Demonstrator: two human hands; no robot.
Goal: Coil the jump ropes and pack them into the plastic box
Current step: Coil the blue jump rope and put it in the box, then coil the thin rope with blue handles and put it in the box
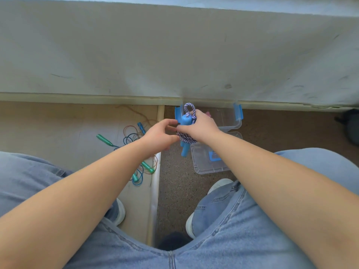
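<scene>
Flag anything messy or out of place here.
The thin jump ropes with green and blue handles lie in a loose tangle on the floor, left of the plastic box, not coiled. The lid lies off it, nearer the person.

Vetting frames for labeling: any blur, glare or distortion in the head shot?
Head view: soft even light, no hard shadows; no strong glare on the plastic box; wide-angle stretch swells the forearms near the bottom edge; left hand and right hand on the rope look slightly soft; loose ropes on the floor are legible.
</scene>
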